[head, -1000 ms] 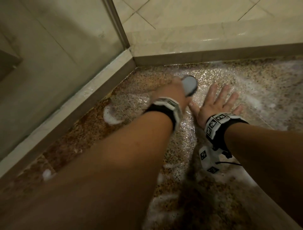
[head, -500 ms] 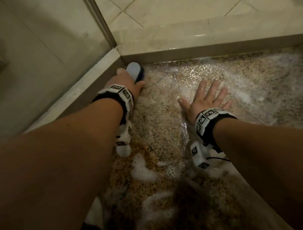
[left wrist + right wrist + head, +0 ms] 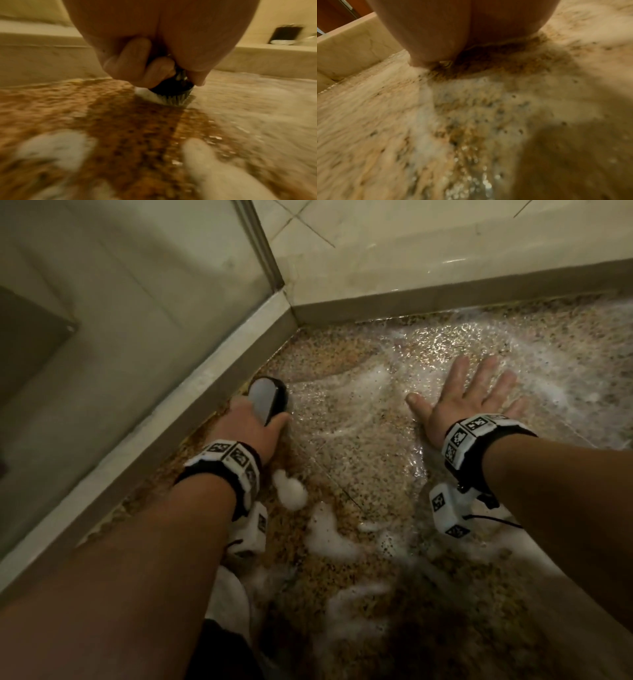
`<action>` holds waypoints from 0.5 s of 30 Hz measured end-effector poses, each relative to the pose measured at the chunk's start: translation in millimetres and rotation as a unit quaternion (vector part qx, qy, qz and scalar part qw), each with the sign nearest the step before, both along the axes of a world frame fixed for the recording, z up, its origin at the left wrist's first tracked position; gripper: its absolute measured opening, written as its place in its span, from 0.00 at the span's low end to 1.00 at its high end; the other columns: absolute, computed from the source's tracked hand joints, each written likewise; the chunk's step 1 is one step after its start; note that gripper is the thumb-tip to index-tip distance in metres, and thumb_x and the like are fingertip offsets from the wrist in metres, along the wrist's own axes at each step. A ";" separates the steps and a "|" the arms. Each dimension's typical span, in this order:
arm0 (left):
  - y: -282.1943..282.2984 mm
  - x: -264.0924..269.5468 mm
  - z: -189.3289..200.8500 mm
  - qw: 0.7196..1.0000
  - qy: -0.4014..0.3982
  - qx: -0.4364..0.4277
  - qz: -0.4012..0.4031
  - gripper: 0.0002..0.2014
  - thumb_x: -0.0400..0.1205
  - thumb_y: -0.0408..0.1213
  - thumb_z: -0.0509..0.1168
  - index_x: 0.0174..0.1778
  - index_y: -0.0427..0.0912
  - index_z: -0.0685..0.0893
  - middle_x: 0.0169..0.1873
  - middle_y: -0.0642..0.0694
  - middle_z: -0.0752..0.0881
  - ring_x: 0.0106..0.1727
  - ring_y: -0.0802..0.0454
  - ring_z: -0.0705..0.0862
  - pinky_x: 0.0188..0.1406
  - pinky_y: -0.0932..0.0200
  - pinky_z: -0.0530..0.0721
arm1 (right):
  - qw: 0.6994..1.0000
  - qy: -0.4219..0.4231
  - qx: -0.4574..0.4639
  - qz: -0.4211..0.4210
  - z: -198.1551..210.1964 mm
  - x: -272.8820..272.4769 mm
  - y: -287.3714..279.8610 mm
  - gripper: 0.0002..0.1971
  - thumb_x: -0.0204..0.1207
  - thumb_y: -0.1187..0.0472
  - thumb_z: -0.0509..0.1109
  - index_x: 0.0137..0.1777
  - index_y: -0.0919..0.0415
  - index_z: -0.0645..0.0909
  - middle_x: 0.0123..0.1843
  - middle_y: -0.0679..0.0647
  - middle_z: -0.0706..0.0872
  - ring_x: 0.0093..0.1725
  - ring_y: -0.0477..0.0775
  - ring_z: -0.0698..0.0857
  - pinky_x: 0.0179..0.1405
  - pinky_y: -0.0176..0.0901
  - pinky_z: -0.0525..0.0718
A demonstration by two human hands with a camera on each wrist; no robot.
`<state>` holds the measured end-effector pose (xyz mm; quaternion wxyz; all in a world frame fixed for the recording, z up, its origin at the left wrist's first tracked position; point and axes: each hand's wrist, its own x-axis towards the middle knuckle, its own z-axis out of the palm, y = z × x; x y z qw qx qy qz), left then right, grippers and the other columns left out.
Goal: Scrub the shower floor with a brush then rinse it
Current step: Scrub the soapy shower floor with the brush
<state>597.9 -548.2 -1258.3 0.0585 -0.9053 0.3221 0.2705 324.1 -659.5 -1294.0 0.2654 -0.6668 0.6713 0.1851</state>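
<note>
My left hand (image 3: 251,424) grips a scrub brush (image 3: 267,397) with a pale grey top and dark body, pressed on the speckled shower floor (image 3: 359,460) beside the left kerb. In the left wrist view my fingers (image 3: 135,65) curl around the brush (image 3: 171,89), whose bristles touch the wet floor (image 3: 120,128) amid foam. My right hand (image 3: 466,402) lies flat, fingers spread, on the soapy floor to the right. The right wrist view shows only my palm (image 3: 453,33) pressed on the foamy floor (image 3: 471,121).
A raised kerb (image 3: 191,402) with a glass panel (image 3: 120,302) above it runs along the left. A tiled wall base (image 3: 445,292) closes the far side, meeting the kerb in a corner. White foam patches (image 3: 329,535) lie near my wrists.
My left hand has drawn the brush back from the far corner along the left kerb toward me. One second ago it was scrubbing mid-floor beside my right hand, which stays planted.
</note>
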 end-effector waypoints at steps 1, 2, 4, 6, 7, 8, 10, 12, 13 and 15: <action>7.6 11.8 1.7 1.000 -0.008 0.007 0.024 0.40 0.82 0.65 0.65 0.77 0.37 0.65 0.66 0.32 0.83 0.61 0.31 0.85 0.52 0.43 0.83 | 1.000 0.002 -0.002 0.002 -0.5 -0.2 0.4 0.49 0.76 0.21 0.43 0.85 0.46 0.24 0.85 0.58 0.20 0.84 0.70 0.25 0.80 0.79 0.35; 14.7 22.2 1.1 0.999 -0.016 0.015 0.044 0.40 0.82 0.66 0.65 0.76 0.37 0.65 0.64 0.31 0.84 0.59 0.31 0.86 0.52 0.42 0.85 | 1.000 0.002 -0.005 0.004 -0.7 -0.4 0.5 0.49 0.76 0.21 0.43 0.85 0.46 0.24 0.85 0.58 0.21 0.84 0.70 0.25 0.80 0.79 0.35; 26.1 34.6 1.2 0.997 -0.029 0.027 0.060 0.40 0.81 0.68 0.64 0.74 0.37 0.65 0.58 0.32 0.85 0.50 0.34 0.85 0.48 0.42 0.86 | 1.000 0.002 -0.005 0.009 -1.0 -0.9 1.2 0.49 0.75 0.20 0.42 0.85 0.45 0.23 0.85 0.58 0.21 0.84 0.70 0.25 0.80 0.79 0.33; 27.7 36.7 0.9 0.997 -0.035 0.031 0.060 0.39 0.82 0.68 0.64 0.73 0.37 0.65 0.55 0.33 0.85 0.45 0.36 0.83 0.42 0.45 0.84 | 1.000 0.004 -0.007 0.013 -2.2 -1.5 1.6 0.50 0.75 0.19 0.42 0.84 0.45 0.22 0.85 0.58 0.21 0.84 0.70 0.25 0.79 0.79 0.33; 23.7 34.1 1.2 0.997 -0.034 0.028 0.057 0.39 0.82 0.67 0.64 0.72 0.37 0.65 0.55 0.32 0.85 0.47 0.35 0.84 0.42 0.45 0.83 | 1.000 0.006 -0.011 0.012 -3.3 -2.0 1.5 0.50 0.74 0.19 0.41 0.84 0.45 0.22 0.85 0.58 0.21 0.84 0.70 0.25 0.80 0.79 0.34; 18.0 30.4 1.2 0.998 -0.033 0.023 0.054 0.38 0.82 0.67 0.64 0.71 0.36 0.66 0.56 0.32 0.85 0.50 0.34 0.85 0.42 0.45 0.82 | 1.000 0.008 -0.014 0.010 -4.3 -2.1 1.5 0.50 0.74 0.19 0.41 0.84 0.45 0.23 0.85 0.58 0.21 0.84 0.70 0.26 0.80 0.79 0.35; 4.5 21.7 0.7 0.999 -0.027 0.011 0.041 0.35 0.82 0.65 0.65 0.68 0.37 0.66 0.58 0.32 0.85 0.56 0.31 0.86 0.43 0.45 0.79 | 1.000 0.007 -0.020 0.009 -7.5 -0.8 1.6 0.50 0.74 0.19 0.41 0.85 0.46 0.24 0.86 0.58 0.22 0.84 0.70 0.27 0.80 0.80 0.37; -8.0 12.5 -2.3 1.000 -0.023 0.003 0.018 0.31 0.82 0.64 0.66 0.61 0.41 0.65 0.53 0.34 0.84 0.51 0.33 0.85 0.44 0.45 0.79 | 1.000 0.006 -0.027 0.008 -9.8 -0.5 1.1 0.50 0.74 0.19 0.41 0.85 0.45 0.24 0.86 0.58 0.23 0.85 0.70 0.27 0.80 0.80 0.37; -12.5 9.5 -3.5 1.000 -0.022 -0.001 0.000 0.30 0.82 0.64 0.65 0.58 0.43 0.63 0.48 0.36 0.82 0.46 0.35 0.83 0.43 0.45 0.79 | 1.000 0.006 -0.028 0.007 -10.7 -0.7 1.2 0.50 0.74 0.19 0.41 0.84 0.45 0.24 0.86 0.58 0.23 0.85 0.70 0.27 0.80 0.80 0.37; -18.5 7.8 -3.7 0.999 -0.024 -0.002 -0.028 0.29 0.83 0.65 0.65 0.56 0.44 0.62 0.42 0.40 0.78 0.42 0.39 0.78 0.42 0.46 0.78 | 1.000 0.003 -0.026 0.005 -11.2 -1.0 1.7 0.50 0.74 0.19 0.41 0.84 0.45 0.23 0.86 0.58 0.23 0.84 0.70 0.26 0.80 0.80 0.36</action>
